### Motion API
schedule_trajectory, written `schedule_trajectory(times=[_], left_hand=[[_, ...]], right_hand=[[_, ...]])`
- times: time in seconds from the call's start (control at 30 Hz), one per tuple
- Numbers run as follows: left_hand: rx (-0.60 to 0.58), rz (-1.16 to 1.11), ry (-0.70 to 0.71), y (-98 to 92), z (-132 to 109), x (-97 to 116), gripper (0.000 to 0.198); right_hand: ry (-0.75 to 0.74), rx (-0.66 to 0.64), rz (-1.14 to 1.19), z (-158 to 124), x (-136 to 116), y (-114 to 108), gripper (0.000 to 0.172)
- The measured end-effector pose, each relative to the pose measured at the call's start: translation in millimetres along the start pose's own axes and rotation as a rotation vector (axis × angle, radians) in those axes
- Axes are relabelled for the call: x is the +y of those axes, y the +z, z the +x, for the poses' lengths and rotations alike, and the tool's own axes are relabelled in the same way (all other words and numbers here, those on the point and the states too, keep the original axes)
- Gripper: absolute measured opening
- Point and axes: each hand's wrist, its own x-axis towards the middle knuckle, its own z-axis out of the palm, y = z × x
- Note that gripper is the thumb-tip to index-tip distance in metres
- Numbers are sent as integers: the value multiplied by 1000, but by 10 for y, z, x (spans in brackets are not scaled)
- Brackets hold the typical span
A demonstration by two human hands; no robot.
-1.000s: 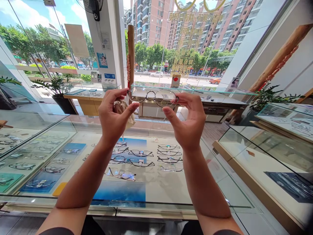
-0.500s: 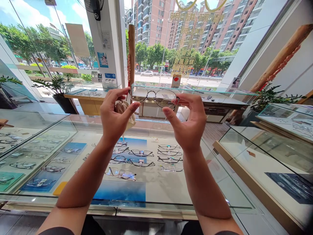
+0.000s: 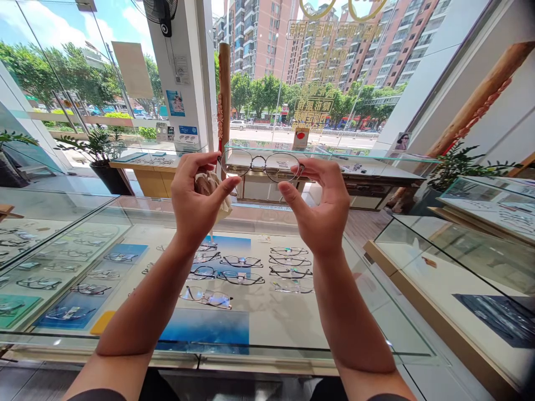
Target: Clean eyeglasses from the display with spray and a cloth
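Note:
Held up in front of me at about window-sill height is a pair of round, thin-rimmed eyeglasses (image 3: 258, 158). My left hand (image 3: 198, 192) grips its left end between fingers and thumb. A crumpled pale cloth (image 3: 225, 207) also sits in that hand, hanging below the fingers. On the other side, my right hand (image 3: 324, 203) pinches the right end of the frame, thumb below and fingers above. The temples are mostly hidden behind the fingers. Both hands are above the glass display case (image 3: 284, 328), apart from it.
Several eyeglasses (image 3: 241, 277) lie in rows inside the case below. Another glass case (image 3: 401, 239) stands to the right, and a low counter (image 3: 368, 178) runs along the window. A potted plant (image 3: 98, 150) is at the left, with a wooden post (image 3: 224, 94) near the middle.
The eyeglasses and my right hand have shifted very slightly to the left. Both hands keep their hold, and the cloth stays in my left hand.

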Motion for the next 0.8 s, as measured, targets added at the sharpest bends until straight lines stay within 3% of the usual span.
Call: schedule_trajectory(times=[0.4,0.8], left_hand=[[41,24,37,10,-27,55,49],[10,1,31,16,-37,50,40]], right_hand=[[67,-15,24,7,3,5,34],[25,23,16,3,-29,4,34]])
